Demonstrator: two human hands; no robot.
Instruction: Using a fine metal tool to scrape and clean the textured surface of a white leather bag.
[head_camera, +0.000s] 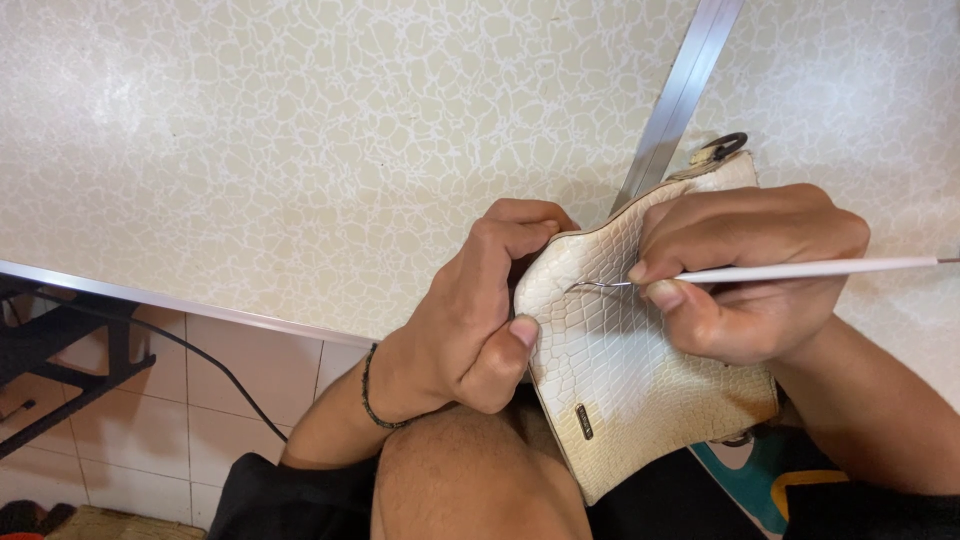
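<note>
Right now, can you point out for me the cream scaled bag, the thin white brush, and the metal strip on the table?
cream scaled bag (640, 370): head view, middle of its front panel.
thin white brush (800, 270): head view, its handle beyond the right hand.
metal strip (680, 95): head view, its bare upper stretch.

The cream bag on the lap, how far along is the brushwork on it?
Done: cannot tell; the cream bag shows no clear worked and unworked areas. In hand: the left hand grips the bag's edge while the right hand holds a thin white brush, its tip at the upper left of the front panel. Left: not visible.
</note>
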